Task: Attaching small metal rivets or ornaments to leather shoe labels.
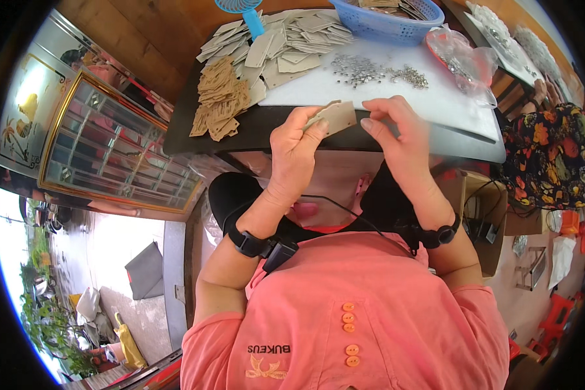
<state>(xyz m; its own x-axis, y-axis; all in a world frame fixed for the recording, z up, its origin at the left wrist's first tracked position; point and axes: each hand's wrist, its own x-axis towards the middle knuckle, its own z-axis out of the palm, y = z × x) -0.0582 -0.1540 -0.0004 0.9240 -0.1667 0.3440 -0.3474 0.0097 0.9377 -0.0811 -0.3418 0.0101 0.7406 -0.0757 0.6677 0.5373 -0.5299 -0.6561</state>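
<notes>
My left hand (297, 143) pinches a few small beige cards (340, 119) between thumb and fingers, above the near edge of the table. The top card has small dark holes. Just right of the cards is my right hand (403, 133), its thumb and index fingertips slightly apart and nothing visible between them; part of this hand is blurred. Beyond both hands, small silvery pieces (359, 70) lie loose on a white sheet (292, 93). To the left are a heap of brown cards (220, 97) and a larger pile of greyish cards (292, 40).
A blue plastic basket (390, 23) and a small blue fan (253, 25) stand at the back. A red dish in clear plastic (461, 58) is at the right. Another person in a flowered garment (546, 156) sits at far right, near a cardboard box (494, 247).
</notes>
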